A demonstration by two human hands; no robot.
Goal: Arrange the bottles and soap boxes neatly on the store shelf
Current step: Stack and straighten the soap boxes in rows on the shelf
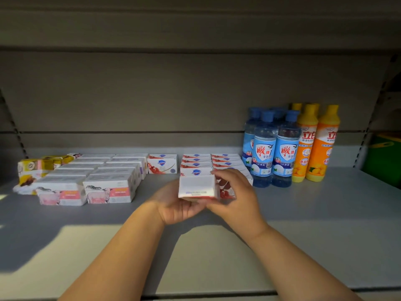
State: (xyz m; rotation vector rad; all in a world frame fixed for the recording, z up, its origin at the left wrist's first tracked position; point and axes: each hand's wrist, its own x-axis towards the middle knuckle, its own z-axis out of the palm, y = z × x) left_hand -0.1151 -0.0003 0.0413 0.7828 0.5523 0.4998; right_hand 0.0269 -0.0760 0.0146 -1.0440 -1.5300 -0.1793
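Wide grey shelf (pixel 303 224) in front of us, and the stock sits along its back half. Far right stand the orange bottles (pixel 314 144), upright and tight together, with the blue bottles (pixel 275 148) packed just beside them. Over on the left are the sheep-printed boxes (pixel 104 177) in two tidy files running front to back, and a looser heap of yellow packets (pixel 34 168) at the far end. In the middle are the red-and-white soap boxes (pixel 196 162), two files side by side, with a lone box (pixel 162 164) standing apart to their left. Now the action: the held soap box (pixel 196 187) is up off the shelf, right at the front of the left-hand file. Its long axis runs left to right, matching the boxes behind it. The left hand (pixel 175 209) cradles it from below, palm up with fingers curled round the underside. The right hand (pixel 234 192) clamps the right end, fingers hooked over the top. That hand also hides the front of the right-hand file. Here's the relation that matters: the slot lies straight ahead of the box, away from the person, so this looks like a short push forward and down. Both hands are equally near, though the left sits squarely under the load.
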